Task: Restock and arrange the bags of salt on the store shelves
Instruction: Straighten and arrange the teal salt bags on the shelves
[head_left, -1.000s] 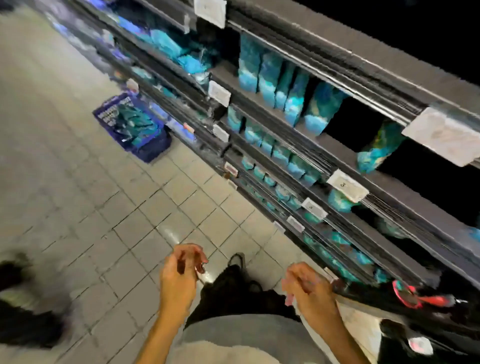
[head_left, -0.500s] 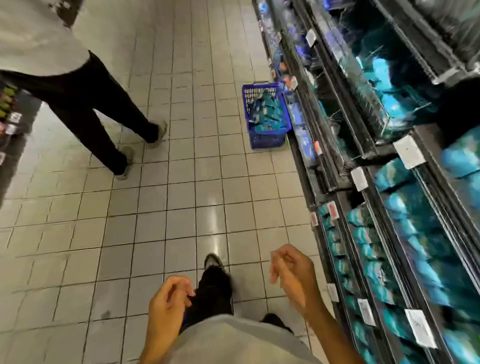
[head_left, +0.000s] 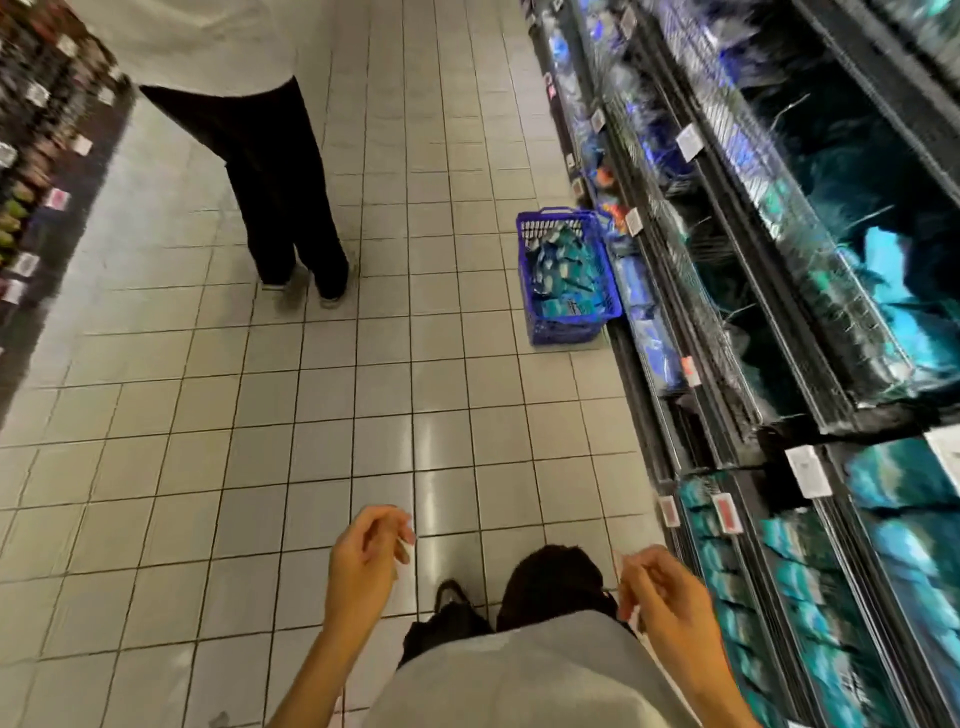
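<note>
Aisle view from the head camera. Left hand (head_left: 363, 558) and right hand (head_left: 670, 597) hang in front of the body, each grip loosely curled and holding nothing. The bags of salt (head_left: 563, 273) wait in a blue basket (head_left: 566, 322) on the floor (head_left: 260, 441), set against the foot of the shelves (head_left: 737, 322) and well ahead of the hands; further teal bags (head_left: 800, 582) already stand along the shelf edges at right. A second person (head_left: 283, 171) stands mid-aisle, left of the basket. Likely hazards — brushing that person while approaching, or a foot catching the low basket and tipping it; bags lifted one-handed may slump and slide off the shelf edge.
</note>
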